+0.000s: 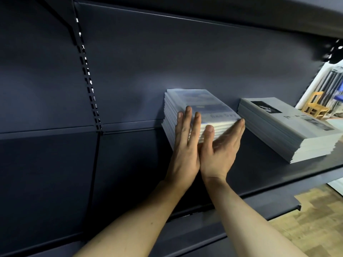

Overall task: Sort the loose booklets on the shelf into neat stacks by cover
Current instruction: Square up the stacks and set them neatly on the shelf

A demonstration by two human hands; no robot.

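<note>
Squaring blue-cover stack (200,108): my left hand (183,143) and right hand (220,149) flat, fingers straight, pressing near corner. Grey-cover stack (289,127) looks done. Next: check edges flush.

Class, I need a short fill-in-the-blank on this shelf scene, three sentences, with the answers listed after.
1. The shelf carries ____ stacks of booklets.
2. Both hands press with straight fingers against the ____ stack.
3. The left hand and right hand touch each other at the ____ of the palms.

Missing words: two; left; heels
</note>
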